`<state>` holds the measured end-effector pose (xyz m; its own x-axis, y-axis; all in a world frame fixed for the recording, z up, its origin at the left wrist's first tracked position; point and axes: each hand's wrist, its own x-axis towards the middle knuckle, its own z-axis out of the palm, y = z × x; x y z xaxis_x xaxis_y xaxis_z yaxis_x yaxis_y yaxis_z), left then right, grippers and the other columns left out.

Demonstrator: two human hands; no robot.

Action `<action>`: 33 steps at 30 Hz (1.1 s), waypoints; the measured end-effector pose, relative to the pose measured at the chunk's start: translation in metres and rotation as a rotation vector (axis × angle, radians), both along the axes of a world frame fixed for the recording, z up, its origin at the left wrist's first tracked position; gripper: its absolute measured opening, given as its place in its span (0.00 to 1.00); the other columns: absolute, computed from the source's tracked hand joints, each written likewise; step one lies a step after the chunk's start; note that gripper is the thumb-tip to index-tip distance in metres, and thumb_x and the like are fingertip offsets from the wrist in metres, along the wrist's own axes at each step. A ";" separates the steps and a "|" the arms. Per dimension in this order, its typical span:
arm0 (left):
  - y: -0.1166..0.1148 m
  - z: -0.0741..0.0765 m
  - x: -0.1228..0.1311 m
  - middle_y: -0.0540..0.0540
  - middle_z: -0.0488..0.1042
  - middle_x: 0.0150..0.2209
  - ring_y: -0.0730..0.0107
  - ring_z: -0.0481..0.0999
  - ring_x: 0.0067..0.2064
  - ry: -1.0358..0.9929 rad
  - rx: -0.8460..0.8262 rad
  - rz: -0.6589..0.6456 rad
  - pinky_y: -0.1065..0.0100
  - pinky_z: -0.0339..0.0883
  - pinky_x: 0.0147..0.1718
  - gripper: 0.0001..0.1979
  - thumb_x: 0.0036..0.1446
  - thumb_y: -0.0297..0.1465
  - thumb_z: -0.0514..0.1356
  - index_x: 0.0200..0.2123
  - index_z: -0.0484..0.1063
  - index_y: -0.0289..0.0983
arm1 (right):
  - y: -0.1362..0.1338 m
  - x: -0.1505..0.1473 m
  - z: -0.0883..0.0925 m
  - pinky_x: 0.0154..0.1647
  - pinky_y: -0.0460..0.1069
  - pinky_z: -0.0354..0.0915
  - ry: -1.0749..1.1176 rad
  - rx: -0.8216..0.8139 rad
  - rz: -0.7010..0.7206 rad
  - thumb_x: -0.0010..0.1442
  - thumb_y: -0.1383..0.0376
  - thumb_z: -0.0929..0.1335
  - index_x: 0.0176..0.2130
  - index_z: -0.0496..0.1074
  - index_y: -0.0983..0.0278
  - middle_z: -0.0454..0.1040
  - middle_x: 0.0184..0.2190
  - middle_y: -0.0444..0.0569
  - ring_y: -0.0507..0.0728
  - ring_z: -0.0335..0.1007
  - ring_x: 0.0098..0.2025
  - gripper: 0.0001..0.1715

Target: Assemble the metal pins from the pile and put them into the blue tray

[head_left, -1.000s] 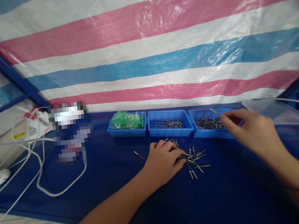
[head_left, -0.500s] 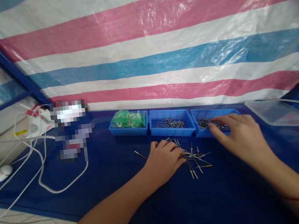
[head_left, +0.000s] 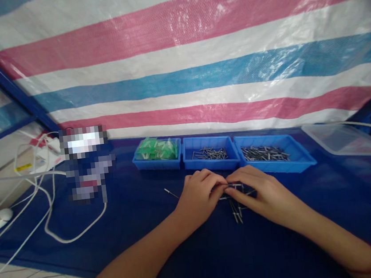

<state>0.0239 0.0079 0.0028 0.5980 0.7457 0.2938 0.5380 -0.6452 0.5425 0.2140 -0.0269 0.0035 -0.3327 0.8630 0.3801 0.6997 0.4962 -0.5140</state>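
A loose pile of thin metal pins (head_left: pixel 236 209) lies on the blue table cover (head_left: pixel 140 215). My left hand (head_left: pixel 200 197) rests on the pile's left side, fingers curled and pinched on pins. My right hand (head_left: pixel 262 192) lies on the pile's right side, its fingertips meeting the left hand's over a pin. One stray pin (head_left: pixel 171 192) lies left of my left hand. Behind the hands stand three blue trays: the left tray (head_left: pixel 158 163) holds green plastic parts, the middle tray (head_left: pixel 211 165) a few pins, the right tray (head_left: pixel 303 157) many pins.
A clear plastic lid (head_left: pixel 346 140) lies at the right. White cables (head_left: pixel 65 233) loop over the left part of the table, with a white mouse (head_left: pixel 0 218) at the far left. A striped tarp (head_left: pixel 197 66) hangs behind the table.
My right hand has left the right tray and come down to the pile, meeting my left hand. The left hand has stayed on the pile.
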 end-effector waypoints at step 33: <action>-0.002 0.003 0.002 0.48 0.69 0.33 0.72 0.69 0.35 -0.505 -0.143 0.073 0.71 0.64 0.33 0.05 0.60 0.31 0.59 0.37 0.73 0.37 | 0.004 0.001 -0.005 0.35 0.51 0.69 0.439 -0.188 -0.121 0.59 0.54 0.68 0.38 0.75 0.59 0.76 0.33 0.48 0.57 0.73 0.36 0.13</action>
